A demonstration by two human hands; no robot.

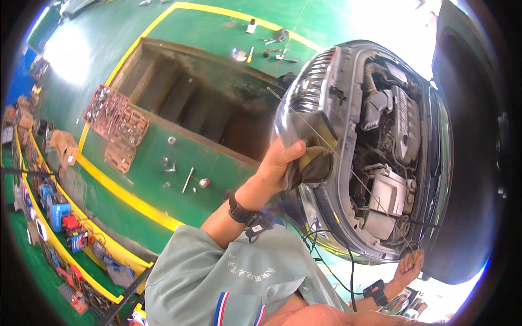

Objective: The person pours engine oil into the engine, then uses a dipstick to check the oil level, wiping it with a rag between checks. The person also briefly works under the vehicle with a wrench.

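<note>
Grey and thin, a long metal rod (353, 173) crosses the open car (405, 125); the right hand (410, 266) pinches its end. The left hand (288, 157) squeezes a dirty black-and-yellow cloth (315, 160) by the rod. A slip could make it whip. The brown pit (190, 103) and black cables (352, 271) could trip someone.

The green floor (147, 185) bore a yellow boundary line (125, 189). A rectangular pit (217, 114) was recessed into this surface. An open red tool case (118, 156) lay just beside the pit, near a slender metal bar (188, 180). A yellow-handled tool (250, 55) lay beyond. A cardboard box (65, 146) stood near the yellow-edged shelving (111, 293).
</note>
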